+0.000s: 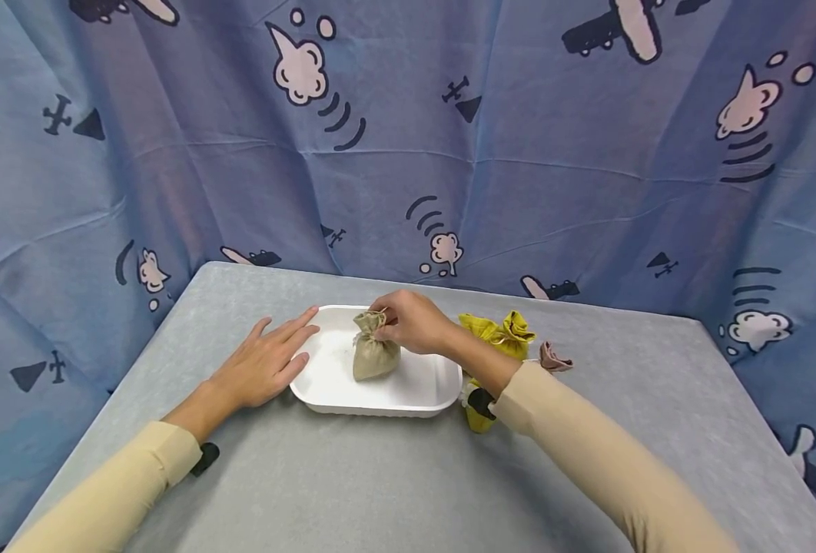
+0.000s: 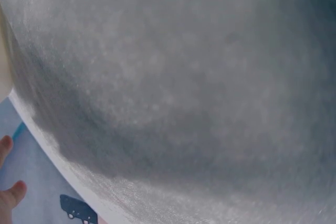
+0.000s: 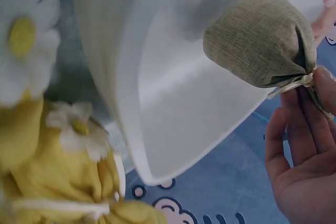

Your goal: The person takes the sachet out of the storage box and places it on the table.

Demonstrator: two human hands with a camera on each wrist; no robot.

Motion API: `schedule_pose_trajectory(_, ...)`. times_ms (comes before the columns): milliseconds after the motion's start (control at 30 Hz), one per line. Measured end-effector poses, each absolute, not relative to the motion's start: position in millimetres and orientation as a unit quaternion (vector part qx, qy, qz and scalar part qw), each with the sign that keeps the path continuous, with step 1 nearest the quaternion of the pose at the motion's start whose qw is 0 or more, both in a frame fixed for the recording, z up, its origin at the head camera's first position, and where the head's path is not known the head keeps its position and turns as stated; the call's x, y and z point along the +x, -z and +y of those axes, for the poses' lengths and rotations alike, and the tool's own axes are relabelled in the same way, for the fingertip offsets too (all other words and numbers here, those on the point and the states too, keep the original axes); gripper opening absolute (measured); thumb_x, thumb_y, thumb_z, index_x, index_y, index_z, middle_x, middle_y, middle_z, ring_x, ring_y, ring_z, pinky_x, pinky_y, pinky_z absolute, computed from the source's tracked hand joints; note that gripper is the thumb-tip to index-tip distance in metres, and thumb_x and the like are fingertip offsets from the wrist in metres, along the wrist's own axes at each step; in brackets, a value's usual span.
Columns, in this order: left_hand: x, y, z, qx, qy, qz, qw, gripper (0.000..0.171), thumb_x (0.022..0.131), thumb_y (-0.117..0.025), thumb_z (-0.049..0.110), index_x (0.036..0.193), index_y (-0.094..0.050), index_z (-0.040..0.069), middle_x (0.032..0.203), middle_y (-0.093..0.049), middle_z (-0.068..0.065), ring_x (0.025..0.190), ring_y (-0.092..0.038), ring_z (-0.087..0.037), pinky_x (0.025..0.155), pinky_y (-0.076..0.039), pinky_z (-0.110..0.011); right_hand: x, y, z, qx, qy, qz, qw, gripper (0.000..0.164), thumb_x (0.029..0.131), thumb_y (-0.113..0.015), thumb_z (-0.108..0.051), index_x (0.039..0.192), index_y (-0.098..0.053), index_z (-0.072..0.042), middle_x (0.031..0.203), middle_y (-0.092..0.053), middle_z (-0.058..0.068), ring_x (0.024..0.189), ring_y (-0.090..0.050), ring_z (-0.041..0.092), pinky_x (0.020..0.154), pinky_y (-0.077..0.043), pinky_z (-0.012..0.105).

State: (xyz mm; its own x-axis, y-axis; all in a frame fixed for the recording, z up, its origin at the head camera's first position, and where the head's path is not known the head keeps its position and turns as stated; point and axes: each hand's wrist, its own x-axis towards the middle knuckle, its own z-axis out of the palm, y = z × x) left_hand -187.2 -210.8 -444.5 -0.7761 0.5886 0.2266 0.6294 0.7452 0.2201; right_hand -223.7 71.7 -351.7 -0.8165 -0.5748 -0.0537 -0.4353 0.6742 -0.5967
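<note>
My right hand [image 1: 418,322] pinches the gathered neck of a beige-green drawstring pouch [image 1: 375,359], over the inside of a white tray [image 1: 425,384]. In the right wrist view the thumb and fingers hold the pouch [image 3: 257,38] near its tied cord; whether its bottom touches the tray [image 3: 184,114] I cannot tell. My left hand [image 1: 263,365] lies at the tray's left end, fingers stretched out with the tips at the rim. Only fingertips [image 2: 16,192] of it show at the edge of the left wrist view.
Right of the tray, partly behind my right forearm, lie yellow pouches [image 1: 515,338] and a pinkish-brown pouch [image 1: 555,359]. White daisy-like flowers [image 3: 22,38] sit by the yellow cloth in the right wrist view. A patterned blue curtain [image 1: 380,153] hangs behind the grey table [image 1: 311,484].
</note>
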Motion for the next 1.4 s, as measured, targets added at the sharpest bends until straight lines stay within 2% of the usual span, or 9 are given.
schedule_pose_trajectory(300,-187.5,444.6,-211.3,-0.328,0.141,-0.931,0.072,0.049,0.104,-0.046,0.029,0.147,-0.047,0.007,0.164,-0.023,-0.003,0.142,-0.039,-0.026,0.106,-0.025,-0.069,-221.5,329.0,84.6,-0.308,0.322,0.891,0.092,0.031,0.087,-0.076,-0.005,0.117,-0.07,-0.001,0.103,-0.075,0.009,0.092,-0.072,0.016,0.084,-0.054,0.032)
schedule_pose_trajectory(467,-187.1,445.1,-210.8,-0.328,0.138,-0.932,0.073,0.049,0.104,-0.045,0.03,0.147,-0.048,0.007,0.164,-0.023,-0.003,0.141,-0.04,-0.026,0.105,-0.025,-0.069,-221.7,313.5,93.7,-0.303,0.326,0.892,0.075,0.034,0.087,-0.076,-0.004,0.12,-0.068,0.001,0.107,-0.074,0.011,0.095,-0.072,0.02,0.087,-0.054,0.035)
schedule_pose_trajectory(800,-186.4,446.4,-211.1,-0.329,0.148,-0.929,0.077,0.048,0.104,-0.047,0.029,0.146,-0.048,0.006,0.164,-0.025,-0.003,0.14,-0.041,-0.026,0.106,-0.025,-0.069,-222.0,286.1,119.2,-0.284,0.333,0.898,0.043,0.036,0.088,-0.074,-0.001,0.123,-0.066,0.001,0.112,-0.072,0.013,0.099,-0.071,0.023,0.083,-0.056,0.035)
schedule_pose_trajectory(1133,-186.3,444.6,-210.5,-0.328,0.142,-0.932,0.062,0.049,0.105,-0.045,0.031,0.148,-0.046,0.008,0.165,-0.021,-0.001,0.142,-0.039,-0.025,0.107,-0.023,-0.068,-220.1,271.2,159.9,-0.269,0.347,0.898,0.005,0.042,0.089,-0.072,0.002,0.13,-0.062,0.003,0.112,-0.071,0.018,0.098,-0.072,0.029,0.079,-0.057,0.04)
schedule_pose_trajectory(1400,-185.7,444.6,-210.7,-0.328,0.146,-0.931,0.067,0.049,0.104,-0.047,0.029,0.147,-0.047,0.006,0.164,-0.023,-0.003,0.141,-0.04,-0.027,0.106,-0.023,-0.069,-216.5,266.0,199.0,-0.234,0.321,0.916,-0.049,0.038,0.091,-0.07,-0.001,0.128,-0.063,0.005,0.111,-0.069,0.021,0.095,-0.07,0.034,0.078,-0.056,0.046)
